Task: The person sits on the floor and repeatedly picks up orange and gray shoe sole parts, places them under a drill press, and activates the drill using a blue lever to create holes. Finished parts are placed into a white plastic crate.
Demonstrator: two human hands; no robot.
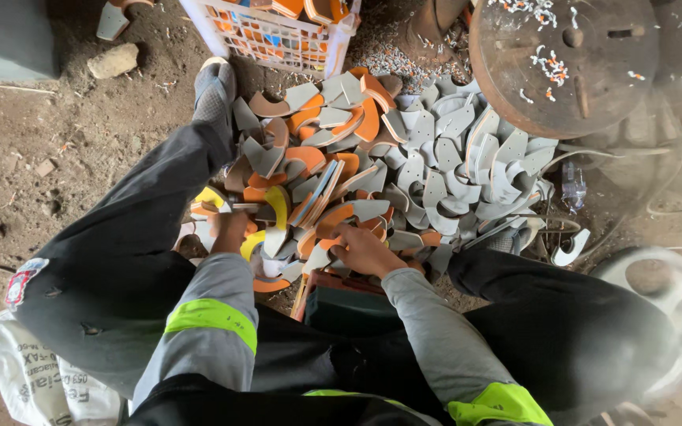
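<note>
A heap of curved cut-out pieces, grey, orange and a few yellow, lies on the dirt floor between my legs. My left hand reaches into the near left edge of the heap, fingers curled around pieces beside a yellow piece. My right hand rests on the near middle of the heap, fingers bent over an orange piece. Both arms wear grey sleeves with bright yellow-green bands. What exactly each hand grips is partly hidden by the fingers.
A white plastic crate with orange and grey pieces stands at the back. A rusty round metal disc sits at the back right. A white sack lies at the left, a pale round object at the right.
</note>
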